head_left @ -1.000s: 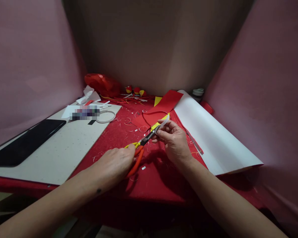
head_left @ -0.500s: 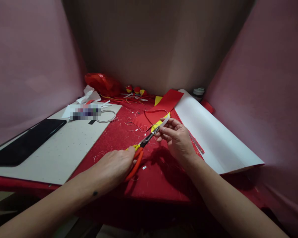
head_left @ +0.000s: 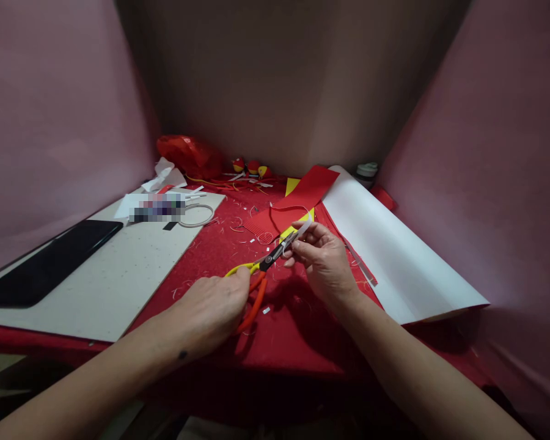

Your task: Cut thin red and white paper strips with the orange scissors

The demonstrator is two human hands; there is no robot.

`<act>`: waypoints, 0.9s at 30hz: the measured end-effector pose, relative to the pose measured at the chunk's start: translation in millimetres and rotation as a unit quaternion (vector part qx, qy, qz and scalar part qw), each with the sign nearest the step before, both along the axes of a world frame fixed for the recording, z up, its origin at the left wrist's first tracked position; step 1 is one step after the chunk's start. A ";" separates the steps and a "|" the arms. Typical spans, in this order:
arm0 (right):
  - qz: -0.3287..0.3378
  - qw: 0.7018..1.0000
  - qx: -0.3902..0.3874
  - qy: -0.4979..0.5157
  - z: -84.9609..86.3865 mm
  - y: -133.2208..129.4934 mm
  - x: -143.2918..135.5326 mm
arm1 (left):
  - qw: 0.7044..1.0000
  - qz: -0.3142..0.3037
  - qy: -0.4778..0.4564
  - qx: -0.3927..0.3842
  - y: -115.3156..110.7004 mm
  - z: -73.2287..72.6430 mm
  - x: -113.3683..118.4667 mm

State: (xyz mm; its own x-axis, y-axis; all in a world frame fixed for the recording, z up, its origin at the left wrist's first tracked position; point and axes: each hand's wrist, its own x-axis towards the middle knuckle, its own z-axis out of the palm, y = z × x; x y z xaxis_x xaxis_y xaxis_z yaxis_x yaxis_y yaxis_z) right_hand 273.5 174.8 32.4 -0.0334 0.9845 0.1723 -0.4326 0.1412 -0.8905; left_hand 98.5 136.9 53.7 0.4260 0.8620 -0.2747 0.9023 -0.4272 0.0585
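My left hand (head_left: 220, 300) is closed round the handles of a pair of scissors (head_left: 269, 259), one handle yellow and the other orange. Their dark blades point up and right, slightly parted, at a narrow white paper strip (head_left: 304, 229). That strip is pinched between the fingers of my right hand (head_left: 323, 256), and a thin curling sliver trails from it to the left. Beneath, red sheets (head_left: 307, 186) with fine parallel cuts and a yellow piece of paper (head_left: 291, 231) lie on the red cloth (head_left: 211, 256).
A large rolled white sheet (head_left: 385, 250) lies at the right. On the left, a pale board (head_left: 119, 281) carries a black phone (head_left: 50, 263) and a cable loop (head_left: 199, 215). Small red-and-yellow figures (head_left: 253, 167) and a red plastic bag (head_left: 187, 154) stand at the back.
The scissors' handles have spread wider and the blades have parted around the strip. My right hand has shifted slightly down, still pinching the strip.
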 end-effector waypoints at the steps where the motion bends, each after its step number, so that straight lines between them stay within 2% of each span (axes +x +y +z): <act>1: 0.003 1.000 0.001 -0.001 0.0 -0.7 -0.3 | 1.000 -0.001 0.003 0.003 0.3 0.1 0.4; 15: -0.009 1.000 -0.011 -0.001 1.4 -2.0 -1.3 | 0.999 0.024 0.012 0.026 5.4 -8.5 1.1; 27: -0.022 1.000 -0.010 -0.009 -1.5 -0.2 -0.9 | 0.999 0.009 -0.014 0.033 5.7 -11.9 -0.2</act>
State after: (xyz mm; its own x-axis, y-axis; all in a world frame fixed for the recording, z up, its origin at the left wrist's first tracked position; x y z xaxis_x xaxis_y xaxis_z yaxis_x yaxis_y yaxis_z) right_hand 272.6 174.7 30.8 0.0069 0.9884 0.1515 -0.4101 0.1409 -0.9011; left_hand 98.3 142.6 41.8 0.4170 0.8855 -0.2049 0.9082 -0.4149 0.0552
